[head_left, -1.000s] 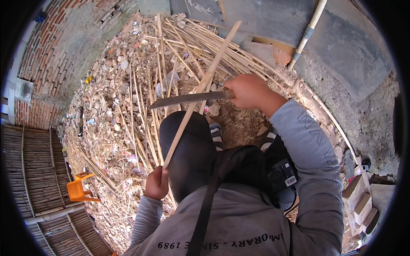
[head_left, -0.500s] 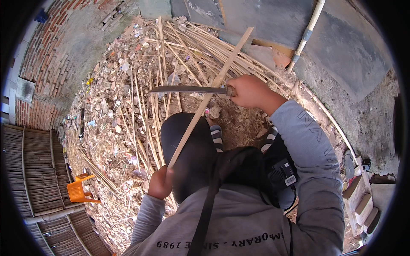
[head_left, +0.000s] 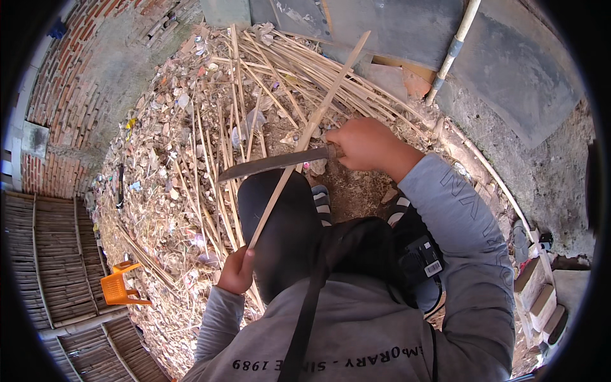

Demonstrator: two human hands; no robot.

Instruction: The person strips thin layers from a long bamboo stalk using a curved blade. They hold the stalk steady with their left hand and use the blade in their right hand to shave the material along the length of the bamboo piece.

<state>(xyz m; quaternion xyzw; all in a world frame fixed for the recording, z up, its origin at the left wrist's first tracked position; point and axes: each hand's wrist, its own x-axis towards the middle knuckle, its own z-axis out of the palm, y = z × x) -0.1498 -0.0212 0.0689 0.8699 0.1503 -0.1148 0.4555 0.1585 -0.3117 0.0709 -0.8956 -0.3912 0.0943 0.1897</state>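
Head view: two hands work one long pale bamboo strip (head_left: 299,149) with one dark broad-bladed knife (head_left: 270,164).

Right hand (head_left: 363,143) has its grip closed round the knife handle, blade lying level across the strip where the two cross above the dark-clad knee (head_left: 280,235). Left hand (head_left: 237,272) has its grip closed round the strip's near end; the strip slants up and away over the heap of cut pale bamboo canes (head_left: 267,70). One small orange plastic stool (head_left: 121,290) stands at the lower left, beside the woven bamboo panels (head_left: 44,261). One white pipe (head_left: 453,48) leans at the upper right.
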